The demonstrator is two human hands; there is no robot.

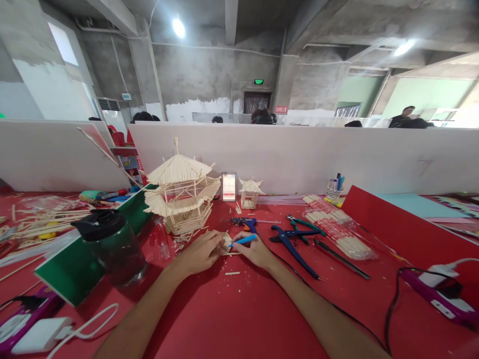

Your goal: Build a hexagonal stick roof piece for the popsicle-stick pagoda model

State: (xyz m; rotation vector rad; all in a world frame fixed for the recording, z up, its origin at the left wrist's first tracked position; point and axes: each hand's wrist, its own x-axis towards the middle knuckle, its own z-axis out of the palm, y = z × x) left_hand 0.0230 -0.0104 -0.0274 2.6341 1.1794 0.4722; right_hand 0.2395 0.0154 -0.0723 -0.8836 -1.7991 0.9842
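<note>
My right hand is closed around a blue pen, its tip pointing left at a small panel of pale wooden sticks. My left hand holds the panel's left side against the table, its fingers bent and partly hidden. A loose short stick lies just in front of the hands. Behind my left hand stands a two-tiered stick pavilion, and a smaller stick pavilion is farther back. A blue glue gun lies just beyond my right hand.
Blue-handled cutters, green-handled pliers and packed sticks lie at right. A dark-lidded bottle stands at left by a green board. Purple power strips and cables lie near both sides. A white partition runs behind.
</note>
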